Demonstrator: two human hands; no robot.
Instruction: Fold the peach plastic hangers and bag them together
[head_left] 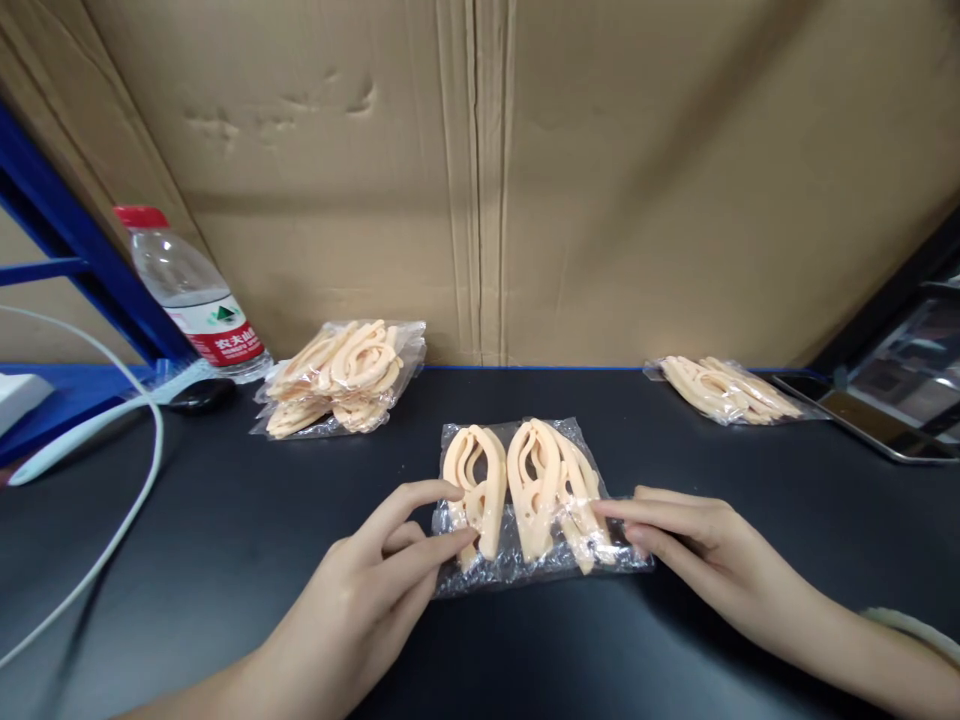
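A clear plastic bag lies flat on the black table in front of me, with several peach-coloured plastic hangers in it. My left hand rests on the bag's left edge, its fingers stretched out over the leftmost hanger. My right hand touches the bag's right edge, fingers extended and pressed together on the plastic. Neither hand lifts the bag.
A pile of bagged hangers lies at the back left, another bagged set at the back right. A water bottle leans by a blue rack. A white cable curves over the left side. Cardboard walls the back.
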